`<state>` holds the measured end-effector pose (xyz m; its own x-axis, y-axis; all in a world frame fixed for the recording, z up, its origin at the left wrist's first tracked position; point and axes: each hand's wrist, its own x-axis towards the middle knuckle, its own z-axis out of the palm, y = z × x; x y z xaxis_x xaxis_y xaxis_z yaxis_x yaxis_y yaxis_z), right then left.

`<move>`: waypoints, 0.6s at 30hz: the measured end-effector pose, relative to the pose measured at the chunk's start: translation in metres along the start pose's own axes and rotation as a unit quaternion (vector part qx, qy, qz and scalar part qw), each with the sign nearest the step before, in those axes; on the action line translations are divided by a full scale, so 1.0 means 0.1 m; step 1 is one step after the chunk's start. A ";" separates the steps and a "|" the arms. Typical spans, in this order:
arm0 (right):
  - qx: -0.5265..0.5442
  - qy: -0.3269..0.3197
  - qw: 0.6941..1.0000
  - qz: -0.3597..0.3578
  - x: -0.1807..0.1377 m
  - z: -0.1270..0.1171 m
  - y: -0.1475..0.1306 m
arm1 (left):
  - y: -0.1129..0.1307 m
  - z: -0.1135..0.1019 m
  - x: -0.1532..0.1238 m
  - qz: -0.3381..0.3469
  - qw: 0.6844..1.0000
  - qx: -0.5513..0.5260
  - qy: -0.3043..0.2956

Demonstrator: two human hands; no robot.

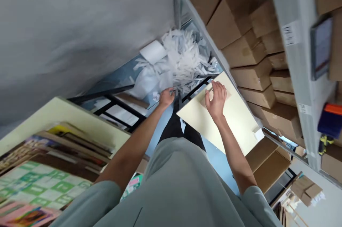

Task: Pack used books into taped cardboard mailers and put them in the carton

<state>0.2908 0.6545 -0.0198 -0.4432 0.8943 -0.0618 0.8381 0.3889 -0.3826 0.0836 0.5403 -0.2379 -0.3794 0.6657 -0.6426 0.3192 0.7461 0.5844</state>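
The right hand hides much of a small pale tan piece on the cream tabletop; its blurred outline seems longest slanting up toward the picture's right. That forearm reaches forward, thumb and fingers parted and arched over the piece; whether they grip it cannot be told. The left hand curls near white paper strips, its fingertips too indistinct to show any hold.
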 end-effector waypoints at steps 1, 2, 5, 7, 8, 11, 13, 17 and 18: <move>0.003 -0.026 1.000 -0.014 -0.01 0.16 -0.05 | -0.08 0.04 0.06 -0.009 1.000 -0.005 0.003; 0.005 -0.050 0.998 -0.028 0.01 0.31 -0.10 | -0.15 0.08 0.12 -0.017 1.000 -0.010 0.005; 0.002 -0.119 0.991 -0.064 0.17 0.71 -0.21 | -0.38 0.20 0.27 -0.040 0.999 -0.021 0.006; -0.012 -0.166 0.982 -0.085 0.34 0.99 -0.26 | -0.56 0.27 0.36 -0.061 0.998 -0.027 0.011; -0.022 -0.192 0.976 -0.096 0.44 1.14 -0.29 | -0.66 0.31 0.40 -0.074 0.997 -0.029 0.013; -0.061 -0.276 0.950 -0.129 0.69 1.63 -0.37 | -1.02 0.39 0.47 -0.117 0.992 -0.043 0.015; -0.092 -0.331 0.928 -0.144 0.83 2.00 -0.42 | -1.28 0.43 0.50 -0.143 0.988 -0.055 0.007; -0.149 -0.413 0.886 -0.150 1.00 2.81 -0.48 | -1.80 0.46 0.64 -0.201 0.975 -0.100 0.003; -0.160 -0.430 0.876 -0.149 1.03 3.02 -0.47 | -1.93 0.47 0.71 -0.218 0.969 -0.117 0.009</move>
<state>0.1100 0.6618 -0.2866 -0.6176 0.2996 -0.7271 0.6303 0.7415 -0.2298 0.0354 0.4439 -0.4196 -0.4494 0.2870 -0.8460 -0.0783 0.9307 0.3574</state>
